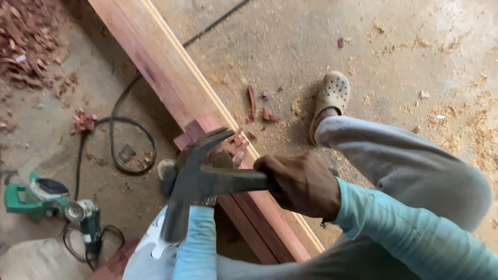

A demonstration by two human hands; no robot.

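Head view: right hand has its fingers wrapped tight around the handle of a hammer, raised over the reddish wooden beam. Left hand sits behind the hammer head on the beam; its grip cannot be told.

Soft even daylight, faint shadows, motion-blurred hammer

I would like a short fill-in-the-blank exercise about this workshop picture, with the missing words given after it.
1. The right hand grips the handle of a ____.
2. The long beam is made of reddish ____.
3. The power tool on the floor has a ____ body.
4. The foot wears a pale ____.

Missing words: hammer; wood; green; clog
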